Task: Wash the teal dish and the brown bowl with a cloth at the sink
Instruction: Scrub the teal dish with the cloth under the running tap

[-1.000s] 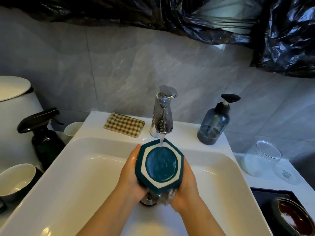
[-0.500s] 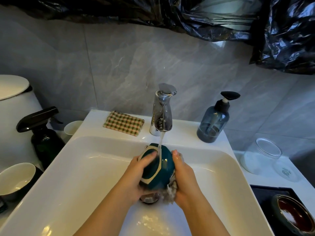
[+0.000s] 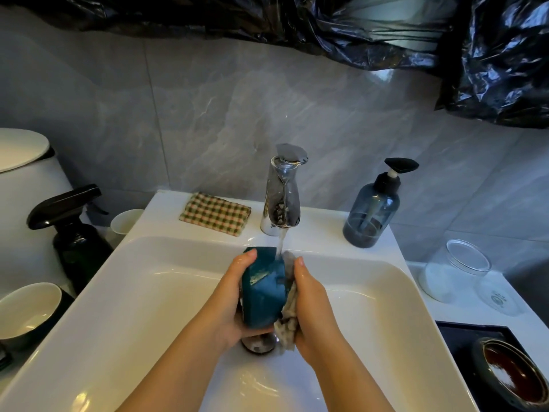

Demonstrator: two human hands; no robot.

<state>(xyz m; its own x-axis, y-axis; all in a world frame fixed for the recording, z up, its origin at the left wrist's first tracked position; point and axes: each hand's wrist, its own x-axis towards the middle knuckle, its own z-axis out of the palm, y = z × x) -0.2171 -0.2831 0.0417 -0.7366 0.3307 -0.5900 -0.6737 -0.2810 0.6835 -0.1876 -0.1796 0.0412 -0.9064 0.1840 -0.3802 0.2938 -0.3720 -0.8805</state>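
Far left, off the sink (image 3: 142, 292): a dark spray bottle (image 3: 74, 233), a white bowl (image 3: 28, 310) below it and a small cup (image 3: 126, 221) by the sink's back corner, none in use. A checked cloth (image 3: 215, 214) lies folded on the back ledge, left of the tap (image 3: 283, 197). The tap runs, and the stream (image 3: 281, 242) lands on the top edge of the teal dish (image 3: 263, 289). The dish is held on edge over the drain (image 3: 258, 343), mid-basin, with its outer side toward the camera. The left hand (image 3: 228, 298) grips the dish from the left, wrapped round that side, with one fingertip over the top corner. A grey cloth (image 3: 289, 316) is bunched against the dish's right side. The right hand (image 3: 312, 301) closes on this cloth and presses it to the dish, its fingertips up near the stream. Right of the tap, a soap bottle (image 3: 371, 215) stands on the ledge. Further right, on the table (image 3: 523, 319), is a glass jar (image 3: 454, 269). At the lower right corner the brown bowl (image 3: 511, 373) sits on a dark tray (image 3: 463, 340), well apart from the sink and not yet washed. Judgement: the step in hand is scrubbing and rinsing the teal dish's outside, so this is the first half of the task. The next move likely calls for turning the dish in the left hand so the cloth reaches the other faces. It needs a firm hold, since the glaze is wet. After that comes setting the dish aside and fetching the brown bowl.
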